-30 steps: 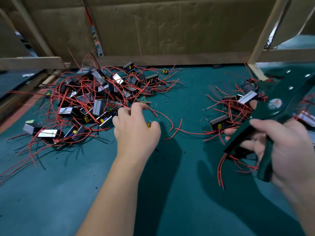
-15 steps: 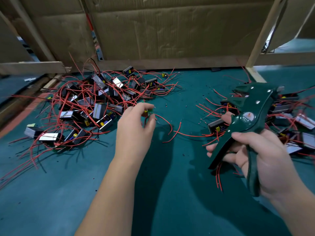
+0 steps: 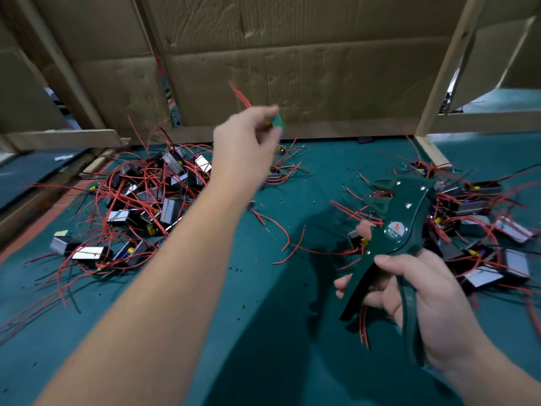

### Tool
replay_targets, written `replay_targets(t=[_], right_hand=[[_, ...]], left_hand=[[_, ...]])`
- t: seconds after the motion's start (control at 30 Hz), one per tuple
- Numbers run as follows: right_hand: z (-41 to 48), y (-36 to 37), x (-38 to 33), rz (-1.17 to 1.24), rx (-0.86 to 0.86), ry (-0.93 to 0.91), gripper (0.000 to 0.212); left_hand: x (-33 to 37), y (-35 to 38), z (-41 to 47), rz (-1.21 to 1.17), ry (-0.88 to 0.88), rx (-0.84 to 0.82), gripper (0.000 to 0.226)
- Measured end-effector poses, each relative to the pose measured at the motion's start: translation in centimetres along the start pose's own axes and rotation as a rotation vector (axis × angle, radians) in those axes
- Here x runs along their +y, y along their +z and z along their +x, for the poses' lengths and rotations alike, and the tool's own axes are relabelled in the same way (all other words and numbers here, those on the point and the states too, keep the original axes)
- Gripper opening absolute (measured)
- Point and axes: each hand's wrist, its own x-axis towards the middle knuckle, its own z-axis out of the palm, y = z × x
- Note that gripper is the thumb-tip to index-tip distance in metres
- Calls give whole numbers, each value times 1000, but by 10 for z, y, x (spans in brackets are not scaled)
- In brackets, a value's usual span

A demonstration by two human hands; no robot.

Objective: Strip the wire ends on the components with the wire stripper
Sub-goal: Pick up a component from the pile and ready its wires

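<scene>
Half a second earlier the left hand [image 3: 246,142] was down at the pile of components [image 3: 152,200] left of the wire stripper [image 3: 393,227]. It had since lifted one green component [image 3: 277,122] up and left of the stripper, red wires [image 3: 240,95] pointing upward, probably ready for stripping. The left arm stretched forward, fingertips pinching the component. The right hand [image 3: 424,303] gripped the stripper's handles.
</scene>
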Motion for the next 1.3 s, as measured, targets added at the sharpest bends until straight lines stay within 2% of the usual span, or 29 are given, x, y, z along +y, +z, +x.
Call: replay_targets(t=[0.07, 0.1, 0.17, 0.23, 0.3, 0.47, 0.53, 0.6, 0.73, 0.83, 0.9, 0.97, 1.03, 1.17, 1.3], right_hand=[[-1, 0, 0, -14, 9, 5, 43], [0, -1, -1, -22, 20, 10, 49], [1, -2, 0, -34, 42, 19, 57], [2, -3, 0, -35, 50, 25, 61], [2, -4, 0, -36, 51, 29, 60], [3, -6, 5, -50, 33, 21, 35], [3, -6, 7, -50, 47, 23, 31], [3, -5, 7, -37, 56, 24, 31], [4, -4, 7, -4, 66, 31, 31], [4, -4, 7, 13, 74, 49, 31], [5, -4, 7, 20, 70, 57, 32], [4, -3, 6, 23, 44, 60, 38], [4, -3, 5, 44, 23, 63, 51], [3, -3, 4, 132, -56, 72, 45], [4, -4, 2, 191, -132, 95, 54]], left_hand=[[-2, -4, 27, -44, -149, -257, 63], [-4, -8, 34, 26, -173, -379, 68], [-13, -22, 36, 209, -123, -478, 59], [-22, -41, 27, 306, -66, -442, 39], [-36, -60, 11, 446, -57, -445, 29], [-75, -88, -39, 787, -197, -578, 22], [-87, -88, -55, 884, -264, -614, 36], [-95, -85, -67, 894, -313, -565, 49], [-100, -79, -78, 890, -278, -363, 35], [-99, -72, -83, 809, -318, -346, 30], [-94, -67, -86, 705, -277, -313, 27], [-80, -62, -89, 530, -175, -175, 22], [-58, -56, -92, 309, -155, -47, 22], [-23, -34, -90, -192, -197, -21, 25], [-14, 0, -95, -311, -90, -16, 11]])
